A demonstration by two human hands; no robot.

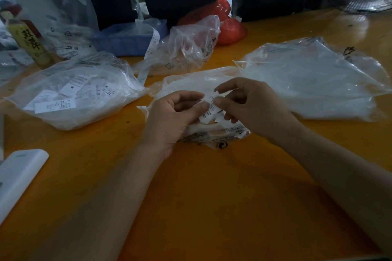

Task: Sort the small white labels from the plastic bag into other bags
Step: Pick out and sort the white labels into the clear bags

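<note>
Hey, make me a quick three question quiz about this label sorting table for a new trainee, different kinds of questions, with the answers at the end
1. True or false: both hands are holding the same small white label.
2. Which bag shows loose printed labels through its plastic? A) the clear bag on the left B) the red bag C) the blue basket
3. Fill in: the hands work above the clear bag at the ___ of the orange table.

Key
1. True: the left hand and the right hand both pinch it.
2. A
3. Middle; that is the middle bag.
</note>
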